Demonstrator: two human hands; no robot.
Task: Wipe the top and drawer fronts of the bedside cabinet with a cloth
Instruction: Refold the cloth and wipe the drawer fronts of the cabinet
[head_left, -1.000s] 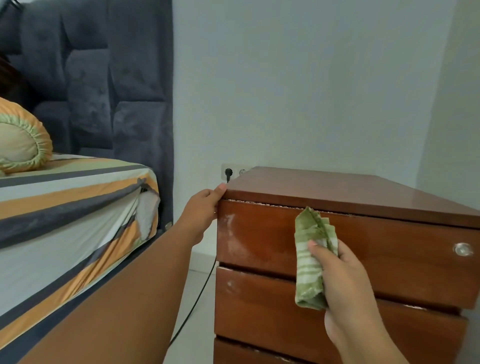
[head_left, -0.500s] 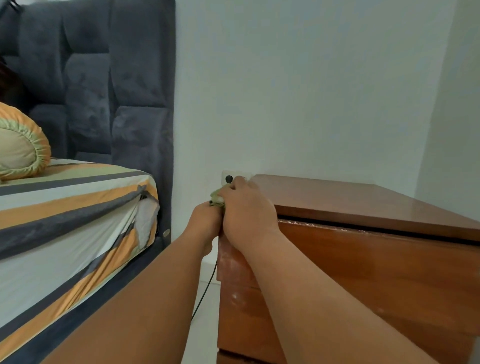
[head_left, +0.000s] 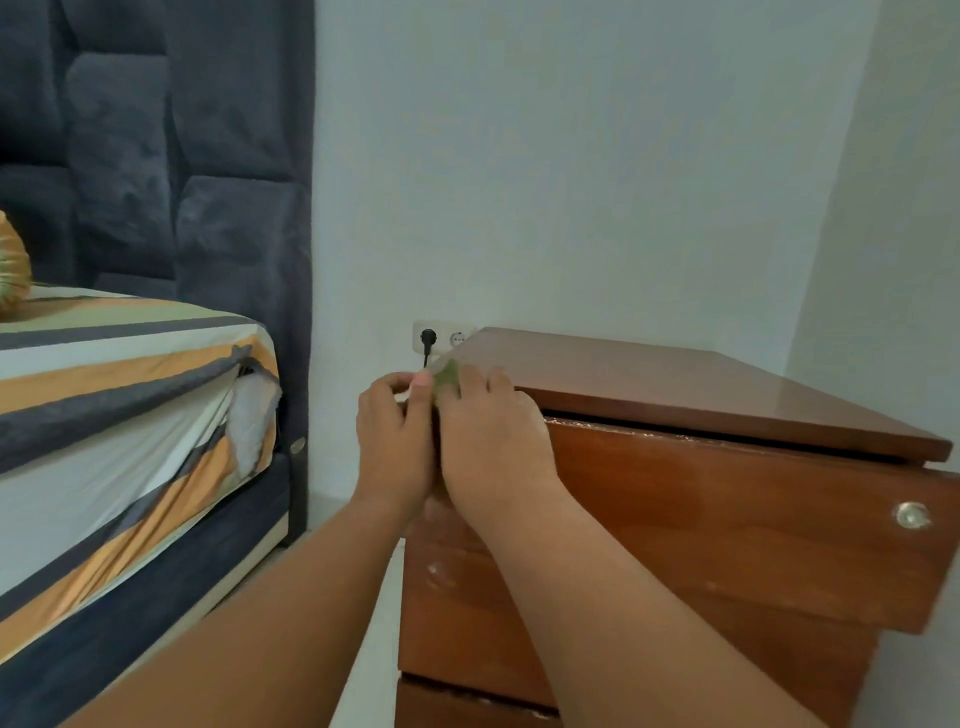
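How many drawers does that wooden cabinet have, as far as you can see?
3 show. The top drawer front with a round knob sits slightly open under the cabinet top; a second is below it; a third peeks at the bottom edge. More may lie below the frame.

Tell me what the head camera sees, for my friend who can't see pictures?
Two hands, the left hand and the right hand, press a green cloth against the front left corner of a brown wooden bedside cabinet. A bed with a striped sheet stands to the left, and a black plug sits in a wall socket behind.
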